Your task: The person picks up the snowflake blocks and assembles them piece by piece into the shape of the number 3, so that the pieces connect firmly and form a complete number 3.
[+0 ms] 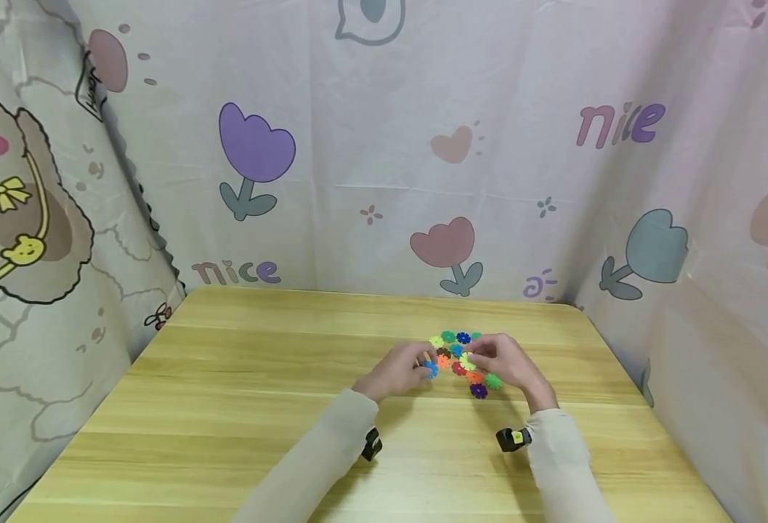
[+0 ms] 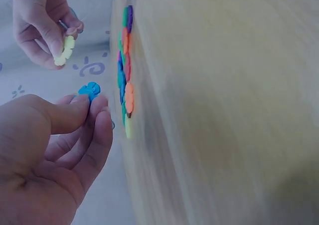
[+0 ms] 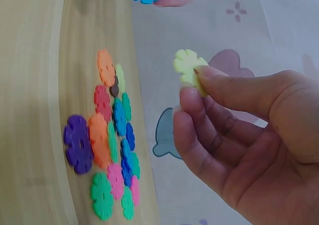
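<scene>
- The left hand (image 2: 55, 155) pinches a blue disc (image 2: 89, 90) with a notched, flower-like rim between its thumb and fingertips.
- The right hand (image 3: 249, 135) pinches a pale yellow disc (image 3: 187, 68) of the same kind, thumb on one face and fingers behind it, its other fingers curled in below.
- Both held discs are in the air above the tabletop (image 1: 227, 407), near each other but apart.
- A loose group of similar discs lies on the tabletop, between the hands and beneath them in the head view.
- In that group, a purple disc (image 3: 78, 144) lies closest to the person, with an orange disc (image 3: 98, 140) just beside it.
- A green disc (image 3: 102, 196) and a pink disc (image 3: 115, 180) lie at the group's right side, next to each other.
- A red disc (image 3: 102, 103) and a small-looking, partly hidden brown disc (image 3: 114, 88) lie farther left, near a second orange disc (image 3: 105, 68).
- More blue and green pieces lie toward the far side; some overlap in view, so their exact contact cannot be told.
- Light sleeves (image 1: 305, 457) cover the forearms, and a printed curtain (image 1: 357, 145) hangs behind the tabletop.
</scene>
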Demonstrator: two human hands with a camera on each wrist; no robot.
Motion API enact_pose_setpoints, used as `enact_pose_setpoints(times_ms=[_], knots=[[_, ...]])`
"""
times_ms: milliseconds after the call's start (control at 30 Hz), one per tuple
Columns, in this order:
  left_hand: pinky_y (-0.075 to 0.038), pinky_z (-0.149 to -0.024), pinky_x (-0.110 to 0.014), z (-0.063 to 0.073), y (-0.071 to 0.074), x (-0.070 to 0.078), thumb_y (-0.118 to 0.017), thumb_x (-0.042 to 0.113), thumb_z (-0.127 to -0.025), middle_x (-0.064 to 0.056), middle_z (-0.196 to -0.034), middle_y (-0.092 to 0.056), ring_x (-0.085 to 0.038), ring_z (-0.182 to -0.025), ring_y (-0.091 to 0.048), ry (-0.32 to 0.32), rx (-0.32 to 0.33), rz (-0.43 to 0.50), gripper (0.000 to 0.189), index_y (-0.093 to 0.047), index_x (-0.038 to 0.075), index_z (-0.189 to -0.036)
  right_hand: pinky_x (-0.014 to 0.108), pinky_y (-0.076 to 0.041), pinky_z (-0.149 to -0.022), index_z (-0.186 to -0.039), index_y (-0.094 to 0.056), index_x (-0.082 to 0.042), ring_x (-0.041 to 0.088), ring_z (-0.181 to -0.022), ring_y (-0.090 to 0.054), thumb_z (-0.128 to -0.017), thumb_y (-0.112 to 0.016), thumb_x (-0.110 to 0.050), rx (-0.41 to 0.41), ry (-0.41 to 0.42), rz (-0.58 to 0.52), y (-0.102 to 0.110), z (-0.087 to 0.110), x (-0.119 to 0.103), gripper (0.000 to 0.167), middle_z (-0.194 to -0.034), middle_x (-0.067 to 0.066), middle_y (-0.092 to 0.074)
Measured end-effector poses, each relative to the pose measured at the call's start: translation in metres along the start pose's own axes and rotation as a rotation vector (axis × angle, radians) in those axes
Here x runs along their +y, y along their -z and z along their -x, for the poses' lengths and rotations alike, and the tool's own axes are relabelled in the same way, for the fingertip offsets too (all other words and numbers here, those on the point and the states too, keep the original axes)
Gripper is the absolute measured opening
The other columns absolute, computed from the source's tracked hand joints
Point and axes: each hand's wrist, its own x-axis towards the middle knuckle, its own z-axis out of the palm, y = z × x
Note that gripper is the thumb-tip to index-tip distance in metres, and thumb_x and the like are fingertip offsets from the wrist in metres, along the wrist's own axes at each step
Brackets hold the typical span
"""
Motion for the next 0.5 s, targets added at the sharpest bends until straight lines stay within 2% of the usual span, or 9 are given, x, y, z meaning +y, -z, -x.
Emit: enact_pose_setpoints(times_ms=[167, 233, 400, 500], knots=[[-0.055, -0.067, -0.022, 0.005, 0.008, -0.003, -0.061, 0.006, -0.103, -0.001, -0.094, -0.067, -0.015, -0.078, -0.067, -0.038, 0.023, -0.04, 0.016, -0.069, 0.011, -0.116, 0.04, -0.063, -0.073, -0.112, -0.073, 0.002, 0.022, -0.079, -0.068, -0.097, -0.068, -0.004, -0.013, 0.037, -0.011, -0.005, -0.002, -0.005, 0.017, -0.094, 0.017, -0.071], [-0.054, -0.065, -0.022, 0.007, 0.011, -0.004, -0.061, 0.005, -0.103, -0.002, -0.094, -0.067, -0.012, -0.076, -0.065, -0.056, 0.033, -0.04, 0.017, -0.069, 0.011, -0.117, 0.036, -0.063, -0.072, -0.111, -0.073, 0.002, 0.022, -0.08, -0.068, -0.097, -0.068, -0.005, -0.015, 0.051, -0.013, -0.007, -0.003, -0.007, 0.016, -0.093, 0.016, -0.071], [-0.054, -0.062, -0.022, 0.013, 0.017, -0.009, -0.059, 0.005, -0.104, -0.005, -0.094, -0.069, -0.02, -0.076, -0.07, -0.083, 0.056, -0.003, 0.018, -0.071, 0.008, -0.117, 0.026, -0.059, -0.068, -0.109, -0.074, 0.001, 0.019, -0.078, -0.066, -0.097, -0.069, -0.005, -0.006, 0.078, -0.001, -0.012, -0.004, -0.013, 0.015, -0.092, 0.014, -0.071], [-0.056, -0.062, -0.022, 0.016, 0.02, -0.013, -0.058, 0.005, -0.104, -0.008, -0.094, -0.07, -0.026, -0.079, -0.073, -0.086, 0.062, 0.008, 0.019, -0.071, 0.006, -0.118, 0.024, -0.057, -0.065, -0.109, -0.074, 0.001, 0.023, -0.076, -0.066, -0.096, -0.069, -0.004, -0.001, 0.093, 0.008, -0.014, -0.005, -0.016, 0.015, -0.091, 0.014, -0.071]])
